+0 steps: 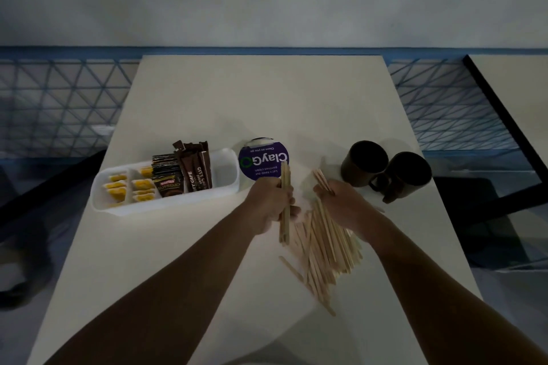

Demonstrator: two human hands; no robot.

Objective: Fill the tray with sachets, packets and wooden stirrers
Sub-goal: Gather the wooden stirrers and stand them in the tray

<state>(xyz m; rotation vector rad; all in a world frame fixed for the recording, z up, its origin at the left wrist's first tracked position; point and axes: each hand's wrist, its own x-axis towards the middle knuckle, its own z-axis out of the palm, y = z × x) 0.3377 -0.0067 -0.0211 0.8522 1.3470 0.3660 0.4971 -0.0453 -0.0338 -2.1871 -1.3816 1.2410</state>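
The white table carries the tray of sachets and packets, left of both grips. A loose stirrer pile lies just beneath them. The left hand clenches a stirrer bundle; the right hand pinches a few stirrers.

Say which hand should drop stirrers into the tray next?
Probably the left hand: it grips a bundle of pale wooden stirrers beside the empty end of the white plastic tray.
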